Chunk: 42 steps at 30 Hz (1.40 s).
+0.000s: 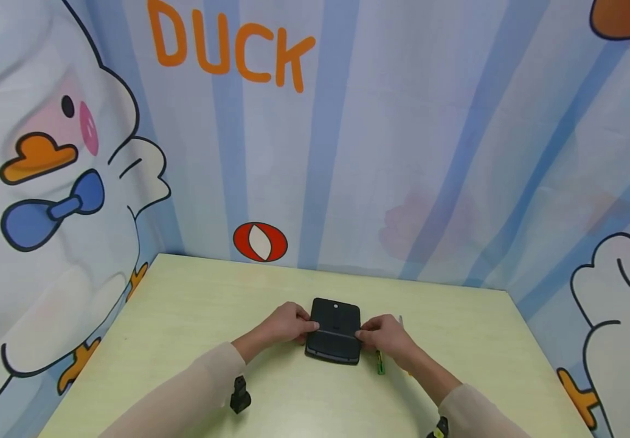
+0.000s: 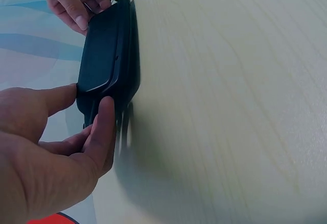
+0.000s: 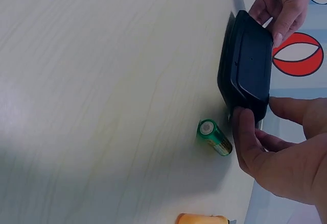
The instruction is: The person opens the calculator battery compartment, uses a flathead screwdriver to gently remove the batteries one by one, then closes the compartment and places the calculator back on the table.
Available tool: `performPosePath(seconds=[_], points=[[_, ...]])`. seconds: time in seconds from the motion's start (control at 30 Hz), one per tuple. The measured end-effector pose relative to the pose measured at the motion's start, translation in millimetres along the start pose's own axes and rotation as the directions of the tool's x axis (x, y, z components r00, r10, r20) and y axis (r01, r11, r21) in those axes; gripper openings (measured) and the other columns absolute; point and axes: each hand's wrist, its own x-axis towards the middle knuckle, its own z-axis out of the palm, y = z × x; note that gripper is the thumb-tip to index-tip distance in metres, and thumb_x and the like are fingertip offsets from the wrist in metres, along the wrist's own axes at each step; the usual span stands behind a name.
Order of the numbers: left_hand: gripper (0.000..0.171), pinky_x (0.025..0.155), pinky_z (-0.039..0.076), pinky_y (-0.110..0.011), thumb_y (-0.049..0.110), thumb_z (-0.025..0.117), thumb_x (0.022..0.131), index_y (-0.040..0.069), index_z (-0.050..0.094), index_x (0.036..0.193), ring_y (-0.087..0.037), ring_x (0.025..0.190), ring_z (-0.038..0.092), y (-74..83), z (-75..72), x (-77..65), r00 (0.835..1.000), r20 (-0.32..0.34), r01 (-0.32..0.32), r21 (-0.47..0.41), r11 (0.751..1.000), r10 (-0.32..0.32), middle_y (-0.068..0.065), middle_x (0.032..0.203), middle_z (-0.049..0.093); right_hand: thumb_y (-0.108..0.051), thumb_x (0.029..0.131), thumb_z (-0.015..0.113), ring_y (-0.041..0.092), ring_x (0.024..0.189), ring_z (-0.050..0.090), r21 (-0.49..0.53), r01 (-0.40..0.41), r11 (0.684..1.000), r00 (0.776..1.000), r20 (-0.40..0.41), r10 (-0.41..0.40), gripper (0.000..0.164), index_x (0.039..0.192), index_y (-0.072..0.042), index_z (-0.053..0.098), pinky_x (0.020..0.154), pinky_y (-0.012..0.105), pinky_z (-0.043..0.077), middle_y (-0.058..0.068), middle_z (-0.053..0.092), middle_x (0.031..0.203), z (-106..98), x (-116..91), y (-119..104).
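A flat black plastic device (image 1: pixel 335 319) with rounded corners, a pale dot near its far end and a crease across its middle is over the table. At its left edge my left hand (image 1: pixel 289 322) grips it, thumb on the upper face and fingers along the side and below. My right hand (image 1: pixel 390 336) holds the opposite edge in the same way. Beside the right hand lies a green battery (image 3: pixel 215 137). In the right wrist view, a tool with an orange handle (image 3: pixel 203 219), its kind unclear, shows at the bottom edge. The device's underside is hidden.
The pale wood-look table (image 1: pixel 211 292) ends at a fabric backdrop (image 1: pixel 391 152) with duck drawings, at the back and both sides. Black mounts (image 1: pixel 240 395) sit at the wrists.
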Motion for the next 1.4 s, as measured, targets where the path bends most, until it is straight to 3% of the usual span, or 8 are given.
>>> performPosePath(seconds=[0.23,0.53,0.7,0.9,1.1,1.4], points=[[0.039,0.076,0.064,-0.037,0.017,0.076,0.099,-0.010,0.065,0.126,-0.021,0.080,0.074,4.3,-1.6,0.7,1.000,-0.020,-0.019,-0.082,0.996,0.018,-0.012,0.101,0.071,-0.009,0.102,0.069,0.031,0.102,0.075,0.121,-0.017,0.993,1.000,-0.019,0.019,0.033,0.126,0.014,0.066,0.093,0.048,0.060,0.023,0.071,0.116,-1.2,-2.6,-2.8],[0.040,0.077,0.064,-0.039,0.016,0.077,0.098,-0.008,0.065,0.128,-0.026,0.080,0.076,12.7,-3.5,2.7,0.995,-0.091,-0.053,-0.099,0.994,0.044,-0.012,0.101,0.072,-0.007,0.101,0.070,0.036,0.106,0.074,0.248,0.017,0.969,0.996,-0.085,0.004,0.036,0.129,0.015,0.064,0.100,0.053,0.056,0.027,0.069,0.122,-3.4,-9.8,-12.8],[0.041,0.079,0.064,-0.041,0.013,0.077,0.098,-0.007,0.064,0.131,-0.028,0.080,0.076,16.3,-6.7,5.3,0.993,-0.111,-0.046,-0.125,0.991,0.032,-0.013,0.100,0.073,-0.004,0.102,0.067,0.039,0.113,0.073,0.294,0.031,0.955,0.997,-0.077,-0.009,0.037,0.134,0.015,0.062,0.102,0.053,0.056,0.030,0.066,0.127,-5.0,-12.4,-18.4],[0.042,0.078,0.064,-0.042,0.011,0.077,0.097,-0.006,0.063,0.132,-0.028,0.079,0.075,18.4,-7.3,5.8,0.992,-0.124,-0.037,-0.149,0.988,0.018,-0.013,0.099,0.074,-0.005,0.104,0.063,0.042,0.122,0.069,0.314,0.005,0.950,0.999,-0.035,0.006,0.041,0.140,0.015,0.058,0.107,0.055,0.052,0.031,0.063,0.136,-8.9,-13.8,-23.4],[0.040,0.072,0.060,-0.037,0.011,0.078,0.096,0.000,0.064,0.132,-0.027,0.078,0.073,19.7,-7.5,3.7,0.987,-0.160,-0.022,-0.116,0.993,0.003,-0.010,0.096,0.073,-0.006,0.106,0.061,0.043,0.123,0.068,0.319,-0.008,0.948,1.000,0.009,0.005,0.044,0.142,0.017,0.055,0.107,0.052,0.052,0.032,0.061,0.139,-10.4,-15.0,-28.1],[0.038,0.067,0.056,-0.032,0.009,0.078,0.095,0.002,0.066,0.131,-0.026,0.077,0.070,22.1,-5.9,2.1,0.974,-0.223,-0.046,-0.087,0.995,0.026,-0.010,0.095,0.069,-0.004,0.107,0.053,0.040,0.115,0.070,0.349,0.002,0.937,1.000,0.006,-0.004,0.041,0.140,0.020,0.053,0.109,0.053,0.050,0.031,0.066,0.130,-9.1,-17.1,-35.1]])
